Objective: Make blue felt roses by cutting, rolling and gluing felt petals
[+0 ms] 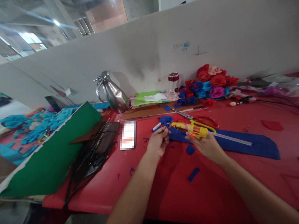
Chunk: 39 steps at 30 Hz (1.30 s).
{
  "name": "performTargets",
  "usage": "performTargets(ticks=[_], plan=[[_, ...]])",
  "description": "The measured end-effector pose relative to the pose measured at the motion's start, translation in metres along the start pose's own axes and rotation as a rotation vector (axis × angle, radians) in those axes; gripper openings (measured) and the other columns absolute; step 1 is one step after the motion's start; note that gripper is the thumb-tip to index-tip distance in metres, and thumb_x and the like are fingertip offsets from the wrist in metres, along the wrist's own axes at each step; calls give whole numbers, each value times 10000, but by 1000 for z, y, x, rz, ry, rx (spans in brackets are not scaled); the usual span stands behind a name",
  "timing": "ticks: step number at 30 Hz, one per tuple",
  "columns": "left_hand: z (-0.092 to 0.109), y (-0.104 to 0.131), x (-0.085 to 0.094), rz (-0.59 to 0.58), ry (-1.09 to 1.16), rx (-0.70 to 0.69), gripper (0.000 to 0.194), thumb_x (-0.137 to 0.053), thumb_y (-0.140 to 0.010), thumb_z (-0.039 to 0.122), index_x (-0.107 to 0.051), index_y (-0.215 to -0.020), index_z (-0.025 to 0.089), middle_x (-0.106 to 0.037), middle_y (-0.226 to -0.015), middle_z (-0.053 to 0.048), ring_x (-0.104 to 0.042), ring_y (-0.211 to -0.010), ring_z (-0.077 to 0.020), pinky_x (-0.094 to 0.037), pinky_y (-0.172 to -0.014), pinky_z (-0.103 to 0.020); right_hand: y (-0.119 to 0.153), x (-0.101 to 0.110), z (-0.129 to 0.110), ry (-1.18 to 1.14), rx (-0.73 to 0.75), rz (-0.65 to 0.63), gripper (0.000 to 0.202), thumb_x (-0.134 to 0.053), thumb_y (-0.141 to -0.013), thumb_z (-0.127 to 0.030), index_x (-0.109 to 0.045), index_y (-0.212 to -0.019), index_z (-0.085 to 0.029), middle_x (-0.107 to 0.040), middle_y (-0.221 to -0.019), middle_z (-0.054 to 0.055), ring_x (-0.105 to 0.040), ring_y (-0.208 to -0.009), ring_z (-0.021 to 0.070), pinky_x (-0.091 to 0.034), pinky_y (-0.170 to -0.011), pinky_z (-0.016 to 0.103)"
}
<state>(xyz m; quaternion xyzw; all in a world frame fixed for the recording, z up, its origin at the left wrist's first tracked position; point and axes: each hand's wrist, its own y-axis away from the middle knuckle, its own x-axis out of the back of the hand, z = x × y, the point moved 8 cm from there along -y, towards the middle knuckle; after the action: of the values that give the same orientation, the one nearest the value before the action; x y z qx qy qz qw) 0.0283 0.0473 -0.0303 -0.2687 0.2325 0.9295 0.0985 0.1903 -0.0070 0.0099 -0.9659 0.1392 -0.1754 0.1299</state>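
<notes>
My right hand is wrapped round a yellow hot glue gun, whose nozzle points left. A translucent glue stick sticks out of its rear, and a small red light glows near my fingers. Close to the nozzle, my left hand is closed with its fingertips pinched; whatever they hold is too small to make out. A crumpled blue flower piece lies just beyond the fingertips. Under the gun stretches a long strip of blue material. Scissors with red and yellow handles lie behind the gun.
Blue scraps dot the red table. On the left are a phone, a dark bag with wires and a green sheet. A metal jug, a glass bottle and made flowers stand along the wall.
</notes>
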Motion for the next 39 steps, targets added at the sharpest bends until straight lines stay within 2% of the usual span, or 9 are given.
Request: performTargets(ticks=[4, 9, 15, 19, 24, 28, 31, 35, 39], plan=[[3, -1, 1, 8, -5, -19, 195, -776, -645, 131, -669, -808, 123, -562, -622, 35, -356, -427, -6, -274, -420, -142, -4, 19, 0, -13, -42, 76, 386, -653, -739, -610, -656, -733, -224, -702, -680, 47, -648, -612, 224, -525, -571, 342], [12, -2, 12, 93, -12, -39, 128, -730, -693, 109, -683, -809, 135, -577, -628, 34, -382, -429, -10, -295, -427, -135, -11, 91, 13, 386, -9, 269, 315, -643, -748, -571, -585, -723, -263, -615, -662, 46, -589, -617, 236, -408, -564, 342], [38, -5, 32, 252, 69, -203, 120, -705, -716, 98, -605, -680, 153, -549, -591, 45, -391, -425, -15, -256, -416, -151, -9, 176, 66, 888, -128, 268, 279, -823, -605, -208, -581, -733, -267, -511, -689, 33, -473, -537, 194, -294, -561, 354], [44, -4, 35, 263, 92, -231, 125, -712, -722, 115, -602, -686, 162, -533, -588, 50, -398, -424, -15, -263, -426, -162, -11, 189, 77, 1036, -245, 141, 252, -793, -660, -191, -548, -671, -250, -501, -672, 27, -546, -631, 236, -362, -599, 386], [52, 1, 37, 304, 106, -266, 104, -683, -741, 96, -609, -708, 161, -550, -609, 49, -379, -417, -10, -260, -423, -163, -4, 133, 12, 1398, -270, 161, 110, -613, -832, -237, -690, -835, -159, -670, -928, 227, -627, -863, 375, -403, -659, 479], [50, 0, 38, 323, 116, -246, 99, -619, -776, 74, -611, -724, 159, -538, -593, 53, -377, -415, -14, -263, -423, -154, 9, -8, -49, 1135, 202, -222, 203, -568, -864, -200, -726, -989, -183, -720, -997, 139, -641, -921, 277, -472, -780, 384], [46, -1, 37, 319, 107, -247, 106, -591, -782, 68, -610, -722, 153, -548, -597, 46, -381, -415, -17, -258, -414, -154, 21, -87, -55, 1030, 259, -477, 227, -512, -903, -229, -735, -906, -182, -728, -957, 127, -644, -947, 258, -480, -730, 316], [45, -2, 37, 303, 91, -260, 90, -639, -739, 82, -598, -707, 155, -545, -597, 48, -391, -423, -19, -259, -414, -153, 15, -109, -37, 946, 119, -454, 214, -501, -848, -105, -708, -860, -156, -721, -963, 134, -665, -869, 227, -441, -642, 277], [44, -2, 33, 260, 85, -243, 112, -695, -714, 125, -590, -700, 161, -520, -572, 57, -394, -427, -19, -267, -429, -149, 5, -80, -17, 375, -145, -349, 84, -547, -806, -210, -631, -816, -208, -695, -766, 26, -632, -652, 161, -438, -592, 263]])
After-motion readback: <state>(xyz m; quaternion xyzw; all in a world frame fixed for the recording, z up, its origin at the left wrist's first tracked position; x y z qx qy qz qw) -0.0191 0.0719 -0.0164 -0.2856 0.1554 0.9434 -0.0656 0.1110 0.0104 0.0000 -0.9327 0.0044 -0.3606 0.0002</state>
